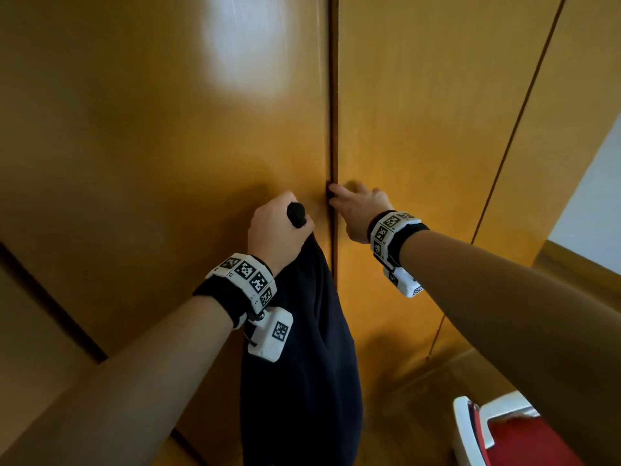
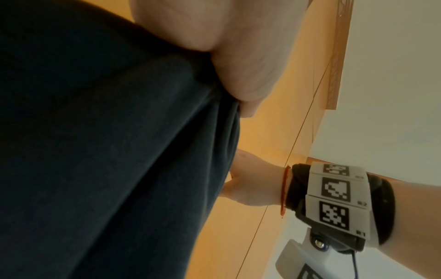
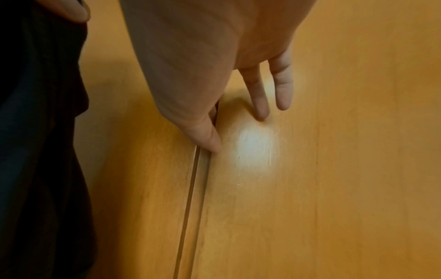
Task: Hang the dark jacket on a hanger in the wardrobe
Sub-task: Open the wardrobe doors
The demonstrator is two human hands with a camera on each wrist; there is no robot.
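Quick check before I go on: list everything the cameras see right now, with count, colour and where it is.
dark jacket: one, navy-black, bunched and hanging from the left hand in front of the wardrobe doors.
wardrobe doors: two meeting at the central seam, more panels to the right, orange-brown wood, closed, filling the head view.
wall: one patch, white, far right.
red and white object: one, bottom right corner; cannot tell what it is.
wrist bands: two, white with black markers, one per wrist.
left hand: grips the jacket's top.
right hand: fingertips at the seam between the doors.
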